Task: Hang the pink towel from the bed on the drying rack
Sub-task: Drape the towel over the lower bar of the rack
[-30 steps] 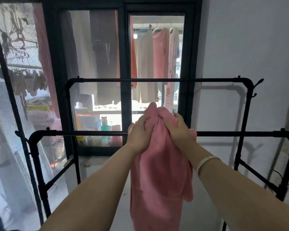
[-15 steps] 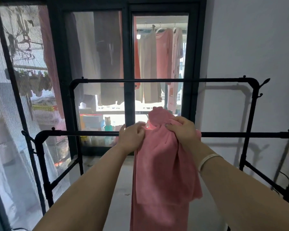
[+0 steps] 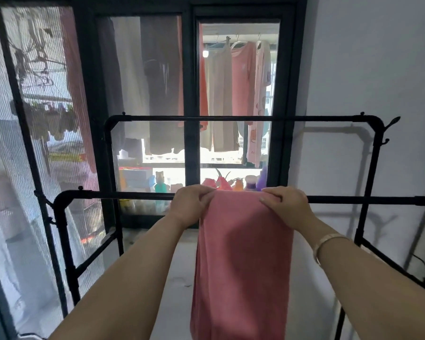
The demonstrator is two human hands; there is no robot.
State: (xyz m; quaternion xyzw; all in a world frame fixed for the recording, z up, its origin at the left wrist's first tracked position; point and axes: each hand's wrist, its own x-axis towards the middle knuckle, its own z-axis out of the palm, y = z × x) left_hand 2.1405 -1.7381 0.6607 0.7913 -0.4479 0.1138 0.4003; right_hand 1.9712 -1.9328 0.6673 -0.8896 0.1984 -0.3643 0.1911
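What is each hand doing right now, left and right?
Left hand: fingers curled, gripping the left top edge of the pink towel at the near rail.
Right hand: curled over the towel's right top edge, holding it on the rail.

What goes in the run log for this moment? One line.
pink towel draped over near rail | left hand grips edge | right hand grips edge

Pink towel [image 3: 243, 253] over rack bar [image 3: 123, 195] — both hands

The near rail [image 3: 123, 195] of the drying rack lies bare left of the pink towel [image 3: 242, 253]; the far rail [image 3: 231, 118] is bare too (bottles [image 3: 161, 185] apparently crowd behind the glass).
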